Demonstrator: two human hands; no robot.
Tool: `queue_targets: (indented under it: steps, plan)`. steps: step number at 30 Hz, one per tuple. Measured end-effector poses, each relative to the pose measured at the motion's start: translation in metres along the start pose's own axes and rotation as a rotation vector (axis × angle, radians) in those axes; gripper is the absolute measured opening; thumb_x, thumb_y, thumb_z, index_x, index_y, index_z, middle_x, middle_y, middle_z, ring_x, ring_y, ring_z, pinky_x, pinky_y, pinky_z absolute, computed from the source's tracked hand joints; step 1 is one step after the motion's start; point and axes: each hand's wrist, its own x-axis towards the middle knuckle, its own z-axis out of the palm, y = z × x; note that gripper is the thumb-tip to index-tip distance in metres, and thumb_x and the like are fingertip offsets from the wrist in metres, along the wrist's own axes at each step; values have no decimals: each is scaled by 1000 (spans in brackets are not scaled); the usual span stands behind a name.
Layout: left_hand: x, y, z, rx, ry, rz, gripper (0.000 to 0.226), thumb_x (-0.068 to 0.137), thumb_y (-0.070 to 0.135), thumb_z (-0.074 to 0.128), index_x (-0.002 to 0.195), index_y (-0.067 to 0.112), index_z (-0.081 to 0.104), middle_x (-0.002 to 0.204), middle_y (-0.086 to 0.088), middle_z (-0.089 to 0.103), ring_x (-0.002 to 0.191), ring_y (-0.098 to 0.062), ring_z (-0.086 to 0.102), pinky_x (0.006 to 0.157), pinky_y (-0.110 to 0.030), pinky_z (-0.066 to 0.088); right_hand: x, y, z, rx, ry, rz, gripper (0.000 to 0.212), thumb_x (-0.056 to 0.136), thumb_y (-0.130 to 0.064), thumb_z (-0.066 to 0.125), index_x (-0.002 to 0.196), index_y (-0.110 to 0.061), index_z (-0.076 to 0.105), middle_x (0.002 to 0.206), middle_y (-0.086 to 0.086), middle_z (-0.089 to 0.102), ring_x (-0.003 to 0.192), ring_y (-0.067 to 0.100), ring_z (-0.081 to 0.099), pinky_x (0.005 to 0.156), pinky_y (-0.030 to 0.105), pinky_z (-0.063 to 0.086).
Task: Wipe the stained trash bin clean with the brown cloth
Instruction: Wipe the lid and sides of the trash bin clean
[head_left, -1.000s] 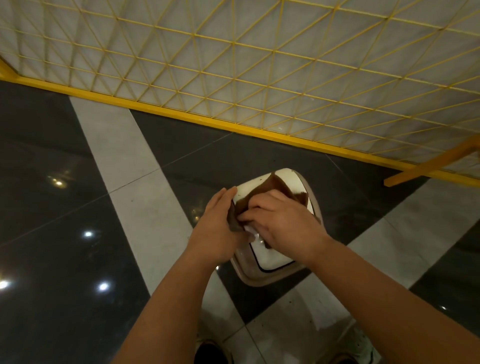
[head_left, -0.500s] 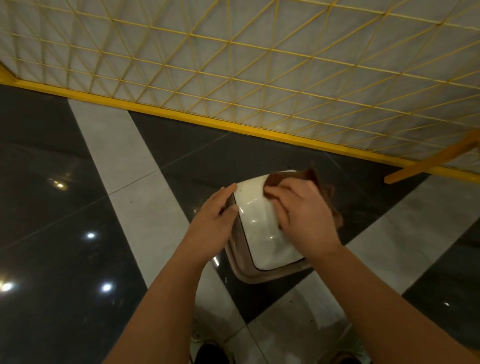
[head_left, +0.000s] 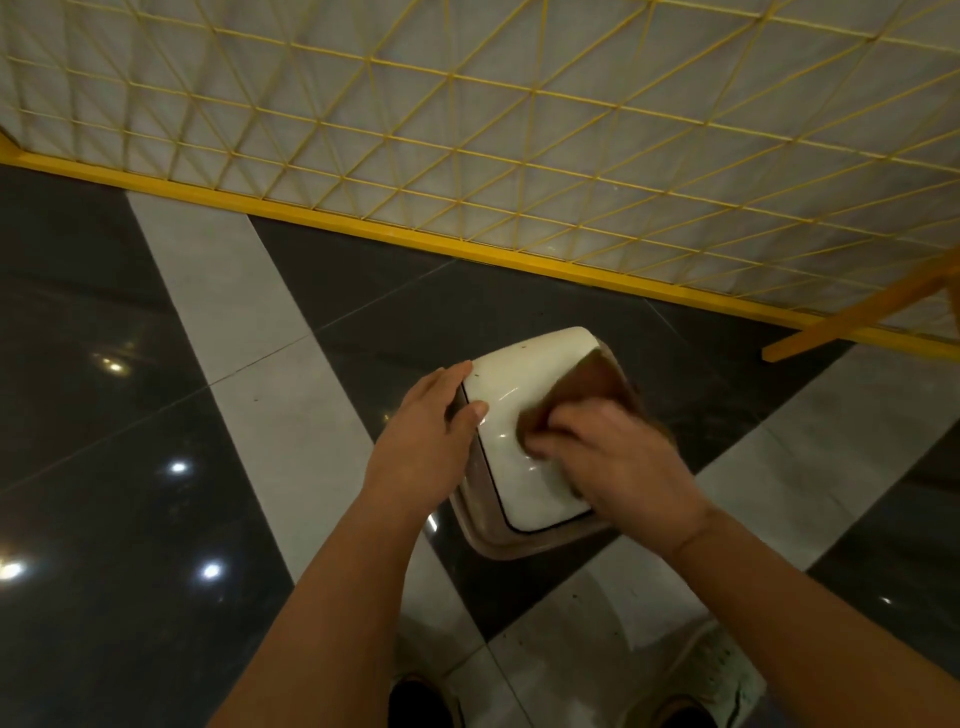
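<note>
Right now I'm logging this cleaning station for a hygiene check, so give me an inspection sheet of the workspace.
Surface: glossy floor of dark and pale tiles, with light reflections.
Job's things: white-lidded trash bin stands on the floor; small specks on the lid's far-left edge. Brown cloth lies on the lid's right side.
Clutter: tiny dark specks on the pale tile near the feet.
Hands: left hand rests on the bin's left edge, fingers straight; right hand grips the cloth against the lid.
Cables: nothing seen.
Surroundings: yellow lattice fence on a yellow base rail behind the bin.

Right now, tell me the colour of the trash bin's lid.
White, glossy, on the trash bin lid; head view.
</note>
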Motion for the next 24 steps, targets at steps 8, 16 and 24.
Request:
queue_targets:
  steps: [8,16,24]
  plan:
    - [1,-1,-1,11,3,-7,49,96,43,44,143,38,31,146,6,37,127,-18,43,105,-45,41,-25,-17,25,59,-132,-49,55,61,-16,83,112,-27,67,112,-4,62,101,14,60,87,32,54]
    - [1,1,8,-4,-19,29,51,95,43,44,144,38,30,145,5,38,128,-17,41,105,-40,38,-56,33,-6,-44,168,331,38,66,-2,80,101,-14,73,102,11,66,94,28,62,84,34,49]
    - [-2,12,15,-109,-50,-16,70,79,69,48,141,44,28,145,7,34,124,-14,41,103,-43,42,17,51,-30,208,451,588,25,91,-15,59,114,-21,68,112,-5,58,108,9,45,92,17,32]
